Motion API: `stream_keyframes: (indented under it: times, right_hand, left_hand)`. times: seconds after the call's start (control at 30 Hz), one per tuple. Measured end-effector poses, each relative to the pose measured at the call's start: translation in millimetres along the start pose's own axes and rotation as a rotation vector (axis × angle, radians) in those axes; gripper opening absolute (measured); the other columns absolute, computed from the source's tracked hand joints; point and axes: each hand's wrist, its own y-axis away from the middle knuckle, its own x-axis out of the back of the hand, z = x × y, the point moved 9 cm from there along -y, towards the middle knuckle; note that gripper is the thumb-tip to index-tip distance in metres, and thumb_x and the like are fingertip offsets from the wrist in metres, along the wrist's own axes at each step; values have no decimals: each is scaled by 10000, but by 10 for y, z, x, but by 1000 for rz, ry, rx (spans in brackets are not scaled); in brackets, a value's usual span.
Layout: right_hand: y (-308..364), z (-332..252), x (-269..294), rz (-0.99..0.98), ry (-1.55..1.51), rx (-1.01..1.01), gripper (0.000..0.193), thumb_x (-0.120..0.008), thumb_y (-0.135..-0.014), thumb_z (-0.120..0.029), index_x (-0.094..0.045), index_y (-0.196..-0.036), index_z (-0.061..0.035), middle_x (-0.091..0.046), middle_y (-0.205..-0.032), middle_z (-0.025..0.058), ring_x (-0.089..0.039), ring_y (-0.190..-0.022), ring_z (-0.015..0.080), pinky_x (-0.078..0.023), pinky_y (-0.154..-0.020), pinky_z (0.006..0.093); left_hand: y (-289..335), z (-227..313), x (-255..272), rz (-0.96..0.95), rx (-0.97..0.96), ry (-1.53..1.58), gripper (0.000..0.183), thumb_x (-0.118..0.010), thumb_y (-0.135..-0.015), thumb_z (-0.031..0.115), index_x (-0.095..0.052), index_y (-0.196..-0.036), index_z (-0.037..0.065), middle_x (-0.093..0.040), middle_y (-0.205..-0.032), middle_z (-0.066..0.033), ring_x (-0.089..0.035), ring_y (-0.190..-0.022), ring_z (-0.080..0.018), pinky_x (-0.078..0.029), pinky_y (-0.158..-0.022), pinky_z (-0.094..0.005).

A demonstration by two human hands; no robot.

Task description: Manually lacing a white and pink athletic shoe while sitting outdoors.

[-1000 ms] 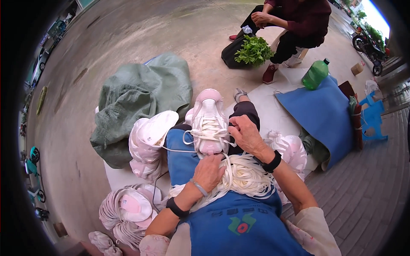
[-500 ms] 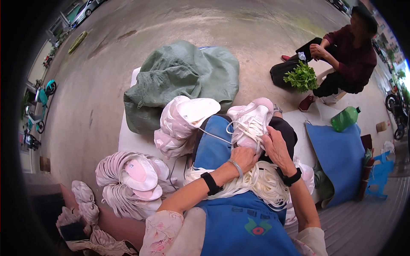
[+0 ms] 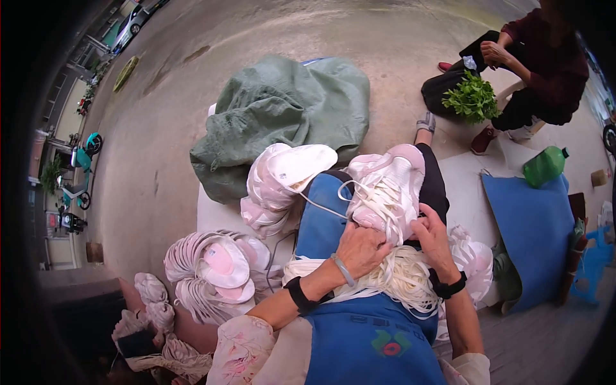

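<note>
A pink and white shoe upper (image 3: 386, 186) rests on my lap, its white shoelace (image 3: 372, 200) looped loosely across the front. My left hand (image 3: 364, 249) is closed on the upper's near end, fingertips partly hidden. At that end's right side, my right hand (image 3: 434, 236) has curled fingers, thumb and forefinger pinched at a lace by the edge. Below both hands, a thick bundle of cream laces (image 3: 404, 276) lies over my blue apron (image 3: 359, 340). More nested uppers (image 3: 273, 186) lean against my left leg, a thin cord running from them toward the lap.
Stacked uppers (image 3: 221, 269) lie at left, with others (image 3: 471, 260) at right. A green-grey sack (image 3: 289, 109) spreads ahead. At right are a blue mat (image 3: 529, 237), a green bottle (image 3: 545, 167) and a blue stool (image 3: 593, 263). A seated person (image 3: 545, 70) is beside leafy greens (image 3: 471, 97).
My right hand has drawn slightly back toward me at the upper's near end. The upper now looks larger and tilted. The whole view has shifted, moving the surroundings rightward.
</note>
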Motion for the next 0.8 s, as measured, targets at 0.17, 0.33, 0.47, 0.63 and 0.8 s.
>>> stream_keyframes:
  times: [0.17,0.33,0.47,0.63,0.8]
  right_hand:
    - [33,-209,-379,-225,-224,-107,495,-696,-844,-148,-492,-1243,63,-629,-1080,87,-610,-896,107,-500,-797,247]
    - [81,-692,-563,-223,-315,3,477,-671,-848,-118,-488,-1255,50,-610,-1149,88,-588,-1012,128,-488,-868,277]
    - [106,-965,-718,-291,-430,20,485,-618,-879,-129,-457,-1301,46,-583,-1203,93,-577,-1059,141,-466,-929,302]
    - [174,-900,-1157,-453,-155,54,424,-642,-883,-150,-511,-1251,14,-590,-1123,76,-569,-936,153,-464,-839,290]
    - [325,-847,-1386,-334,496,313,387,-723,-803,-179,-505,-1059,12,-524,-938,161,-572,-843,273,-487,-748,349]
  left_hand:
    - [187,-157,89,-18,106,109,192,-643,-808,268,-694,-775,86,-637,-698,-103,-598,-744,-287,-359,-700,-392]
    - [279,-155,496,-8,142,233,223,-643,-786,303,-703,-759,90,-643,-867,-123,-565,-875,-289,-336,-762,-386]
    - [255,-240,868,166,52,248,252,-671,-767,327,-727,-842,93,-614,-1010,-134,-554,-929,-311,-368,-806,-399]
    - [215,-782,1071,224,280,816,287,-665,-845,265,-711,-959,6,-609,-1085,-137,-565,-1019,-206,-453,-866,-324]
    - [91,-998,1087,219,307,1000,302,-633,-887,254,-702,-936,-36,-657,-883,-60,-584,-746,-111,-483,-680,-261]
